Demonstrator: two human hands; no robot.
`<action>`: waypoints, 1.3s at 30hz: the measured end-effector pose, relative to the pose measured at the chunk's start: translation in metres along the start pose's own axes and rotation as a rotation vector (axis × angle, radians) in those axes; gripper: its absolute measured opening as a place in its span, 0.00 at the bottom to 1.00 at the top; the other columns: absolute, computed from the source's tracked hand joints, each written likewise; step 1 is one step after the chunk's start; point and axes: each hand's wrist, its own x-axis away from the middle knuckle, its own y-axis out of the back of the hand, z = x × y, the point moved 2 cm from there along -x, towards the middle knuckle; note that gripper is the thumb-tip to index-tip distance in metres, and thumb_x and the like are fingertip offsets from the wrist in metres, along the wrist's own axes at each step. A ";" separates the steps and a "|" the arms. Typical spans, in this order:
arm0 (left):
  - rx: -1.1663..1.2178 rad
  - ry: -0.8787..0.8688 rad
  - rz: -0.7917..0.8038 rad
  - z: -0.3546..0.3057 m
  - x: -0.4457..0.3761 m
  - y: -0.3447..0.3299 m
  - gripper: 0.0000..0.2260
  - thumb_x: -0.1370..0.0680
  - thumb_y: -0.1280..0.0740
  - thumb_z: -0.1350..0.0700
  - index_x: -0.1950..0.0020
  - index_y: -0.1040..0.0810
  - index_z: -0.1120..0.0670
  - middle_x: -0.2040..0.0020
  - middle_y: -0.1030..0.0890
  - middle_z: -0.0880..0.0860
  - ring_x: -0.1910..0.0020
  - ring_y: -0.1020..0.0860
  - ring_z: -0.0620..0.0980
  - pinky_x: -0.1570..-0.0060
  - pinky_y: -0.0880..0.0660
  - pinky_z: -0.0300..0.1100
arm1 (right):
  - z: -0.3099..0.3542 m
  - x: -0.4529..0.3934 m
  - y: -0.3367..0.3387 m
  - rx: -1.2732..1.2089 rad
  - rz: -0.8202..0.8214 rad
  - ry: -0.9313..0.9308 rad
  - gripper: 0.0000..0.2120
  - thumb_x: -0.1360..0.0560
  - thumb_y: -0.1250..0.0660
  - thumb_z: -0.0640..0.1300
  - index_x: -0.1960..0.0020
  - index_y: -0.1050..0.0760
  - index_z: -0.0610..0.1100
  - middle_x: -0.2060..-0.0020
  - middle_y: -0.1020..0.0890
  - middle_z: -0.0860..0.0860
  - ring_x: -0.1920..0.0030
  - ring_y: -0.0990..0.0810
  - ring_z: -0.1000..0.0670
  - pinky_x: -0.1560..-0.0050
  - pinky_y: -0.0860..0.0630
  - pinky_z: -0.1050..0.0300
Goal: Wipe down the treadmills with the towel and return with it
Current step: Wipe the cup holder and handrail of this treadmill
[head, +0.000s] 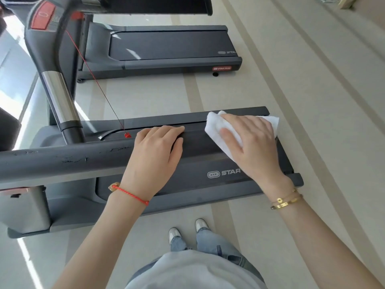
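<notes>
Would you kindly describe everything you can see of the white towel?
The white towel looks like soft, thick cloth, bunched and folded instead of spread flat. It sits at the rear end of the nearer treadmill, over the belt and far side rail. The right hand presses flat on top, covering its middle, so only the edges show. The left hand is clear of it.
</notes>
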 end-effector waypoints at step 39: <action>-0.038 0.088 -0.004 -0.066 -0.019 -0.034 0.15 0.19 0.38 0.51 0.35 0.23 0.53 0.41 0.20 0.49 0.42 0.23 0.53 0.33 0.35 0.49 | -0.114 0.006 -0.005 -0.825 0.277 -0.523 0.14 0.21 0.43 0.61 0.51 0.22 0.57 0.71 0.27 0.60 0.69 0.28 0.59 0.64 0.25 0.61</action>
